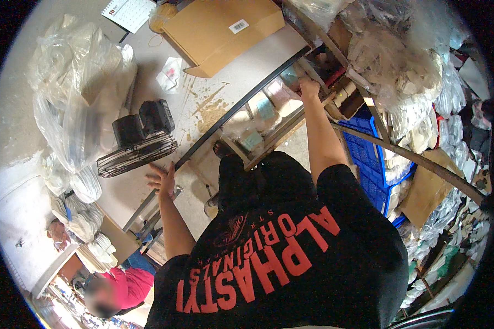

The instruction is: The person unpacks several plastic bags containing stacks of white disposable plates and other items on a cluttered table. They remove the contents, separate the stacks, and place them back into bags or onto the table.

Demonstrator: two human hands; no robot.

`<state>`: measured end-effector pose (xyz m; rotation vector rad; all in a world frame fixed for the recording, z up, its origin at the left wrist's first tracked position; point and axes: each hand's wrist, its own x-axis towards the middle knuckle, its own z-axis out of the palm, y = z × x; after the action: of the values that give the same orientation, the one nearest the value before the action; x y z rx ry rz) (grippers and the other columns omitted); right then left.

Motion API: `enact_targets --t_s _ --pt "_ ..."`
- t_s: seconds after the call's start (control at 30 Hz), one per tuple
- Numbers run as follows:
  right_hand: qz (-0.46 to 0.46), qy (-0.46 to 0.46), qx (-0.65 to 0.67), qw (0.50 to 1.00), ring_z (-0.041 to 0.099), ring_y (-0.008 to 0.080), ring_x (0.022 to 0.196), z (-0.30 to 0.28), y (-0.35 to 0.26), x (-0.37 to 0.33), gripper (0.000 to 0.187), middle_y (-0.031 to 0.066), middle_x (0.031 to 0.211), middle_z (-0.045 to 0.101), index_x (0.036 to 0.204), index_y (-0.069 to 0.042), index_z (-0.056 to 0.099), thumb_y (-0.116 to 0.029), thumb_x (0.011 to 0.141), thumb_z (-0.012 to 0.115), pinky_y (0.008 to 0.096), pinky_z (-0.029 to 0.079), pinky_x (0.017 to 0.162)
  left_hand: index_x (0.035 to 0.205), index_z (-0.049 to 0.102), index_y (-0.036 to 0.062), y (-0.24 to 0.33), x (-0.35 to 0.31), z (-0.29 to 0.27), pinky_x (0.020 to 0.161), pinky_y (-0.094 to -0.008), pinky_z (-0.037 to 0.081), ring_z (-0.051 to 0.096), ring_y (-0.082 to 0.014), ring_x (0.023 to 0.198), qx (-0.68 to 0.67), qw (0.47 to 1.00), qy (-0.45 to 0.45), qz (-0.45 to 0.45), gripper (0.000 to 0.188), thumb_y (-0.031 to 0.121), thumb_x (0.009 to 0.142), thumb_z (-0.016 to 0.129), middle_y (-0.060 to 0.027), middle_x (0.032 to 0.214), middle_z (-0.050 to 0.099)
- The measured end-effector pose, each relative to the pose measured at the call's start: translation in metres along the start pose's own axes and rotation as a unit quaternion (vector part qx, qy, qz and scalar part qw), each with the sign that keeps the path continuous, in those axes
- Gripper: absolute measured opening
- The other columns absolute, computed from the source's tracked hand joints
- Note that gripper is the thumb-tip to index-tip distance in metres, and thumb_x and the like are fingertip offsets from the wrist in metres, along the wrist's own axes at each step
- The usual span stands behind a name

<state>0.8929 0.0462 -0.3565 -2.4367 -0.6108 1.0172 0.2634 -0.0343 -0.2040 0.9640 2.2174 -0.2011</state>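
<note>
My left hand (162,179) hovers by the table's near edge, beside a black wire-caged fan (142,134). Its fingers are spread and nothing is in them. A wooden drawer (269,140) is pulled out from under the table top; inside lie pale spools of thread (284,97) and plastic-wrapped packets (251,138). My right hand (308,89) reaches into the drawer's right end, against the spools. Its fingers are curled closed and partly hidden, so what they hold cannot be made out.
On the table (148,60) lie a brown cardboard box (225,33), a desk calendar (127,13) and a plastic bag of pale goods (82,88). Blue crates (368,164) and a wooden bar (417,156) stand to my right. A person in red (129,290) is at lower left.
</note>
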Motion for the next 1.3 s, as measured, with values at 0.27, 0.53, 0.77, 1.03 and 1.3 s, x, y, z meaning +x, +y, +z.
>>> enact_targets --t_s 0.27,0.53,0.77,1.03,1.3 --pt "-0.157 0.075 0.03 0.984 0.062 0.027 0.123 0.037 0.039 0.049 0.05 0.0123 0.132 0.066 0.126 -0.001 0.067 -0.036 0.09 0.072 0.037 0.051 0.102 0.161 -0.023 0.0291 0.016 -0.014 -0.007 0.117 -0.0721 -0.006 -0.034 -0.0492 0.147 0.015 1.0 -0.01 -0.013 0.121 0.088 0.083 0.049 -0.0182 0.16 -0.042" --pt "-0.236 0.009 0.018 0.972 0.064 0.0269 0.119 0.032 0.056 0.05 0.064 0.0168 0.133 0.066 0.121 0.003 0.069 -0.05 0.086 0.079 0.0351 0.05 0.099 0.161 -0.022 0.0312 0.013 -0.01 -0.005 0.115 -0.0744 -0.005 -0.033 -0.0507 0.147 0.009 1.0 -0.013 -0.004 0.123 0.092 0.08 0.048 -0.0212 0.16 -0.04" --pt "0.061 0.082 0.141 0.985 0.063 0.0267 0.121 0.018 0.0 0.016 0.069 0.0155 0.137 0.065 0.132 0.002 0.062 -0.043 0.082 0.08 0.0367 0.05 0.097 0.158 -0.028 0.035 0.004 0.001 -0.001 0.114 -0.0766 -0.001 -0.029 -0.0533 0.148 0.033 0.999 -0.007 0.002 0.122 0.09 0.081 0.049 -0.0237 0.161 -0.038" --pt "0.07 -0.006 0.325 0.943 0.063 0.0174 0.097 -0.032 -0.048 -0.05 0.056 0.0045 0.115 0.066 0.125 -0.004 0.063 -0.03 0.079 0.082 0.0364 0.052 0.069 0.156 -0.029 0.0418 -0.001 0.003 0.002 0.115 -0.0767 0.0 -0.029 -0.0542 0.147 0.036 0.999 0.004 0.015 0.116 0.085 0.084 0.052 -0.0247 0.161 -0.037" --pt "-0.096 0.05 0.343 0.933 0.067 0.0183 0.08 -0.125 -0.055 -0.137 0.039 0.0027 0.088 0.067 0.108 0.002 0.069 -0.027 0.083 0.078 0.0312 0.052 0.063 0.157 -0.027 0.0407 -0.024 0.039 0.016 0.114 -0.0774 -0.001 -0.031 -0.0536 0.147 0.122 0.992 -0.019 0.039 0.116 0.085 0.084 0.051 -0.024 0.16 -0.039"
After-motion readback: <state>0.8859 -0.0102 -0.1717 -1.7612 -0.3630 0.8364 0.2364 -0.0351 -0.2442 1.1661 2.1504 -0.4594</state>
